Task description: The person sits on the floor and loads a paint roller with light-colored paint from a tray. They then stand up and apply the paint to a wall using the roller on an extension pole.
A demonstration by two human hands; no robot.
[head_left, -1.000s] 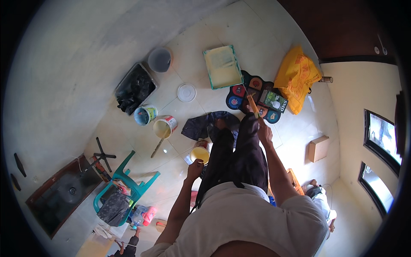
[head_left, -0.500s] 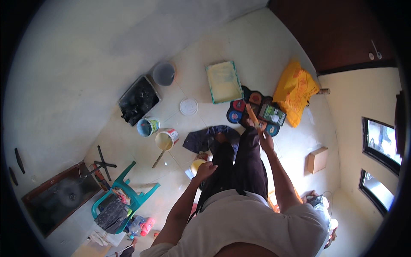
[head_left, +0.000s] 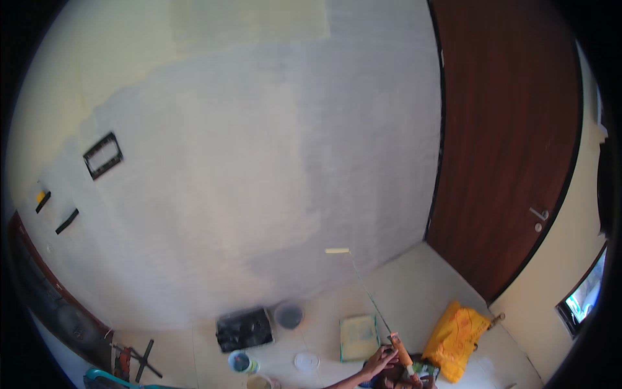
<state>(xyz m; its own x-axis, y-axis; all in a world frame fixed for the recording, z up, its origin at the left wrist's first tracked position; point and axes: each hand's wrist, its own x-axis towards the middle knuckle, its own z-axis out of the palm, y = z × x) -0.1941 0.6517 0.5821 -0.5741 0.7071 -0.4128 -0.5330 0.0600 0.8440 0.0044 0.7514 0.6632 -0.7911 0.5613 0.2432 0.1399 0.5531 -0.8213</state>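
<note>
- My left hand (head_left: 378, 360) grips the paint roller (head_left: 369, 295) at its orange handle, bottom centre of frame.
- The roller's long axis slants up-left; its sleeve sits by the grey wall (head_left: 227, 162).
- My right hand is hidden; I cannot tell its state.

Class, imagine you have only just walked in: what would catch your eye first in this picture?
A broad wall, patchily coated grey-white, fills most of the view, with a dark brown door at right. Low down, a hand holds the orange grip of a paint roller raised toward the wall, above a yellow bag.
</note>
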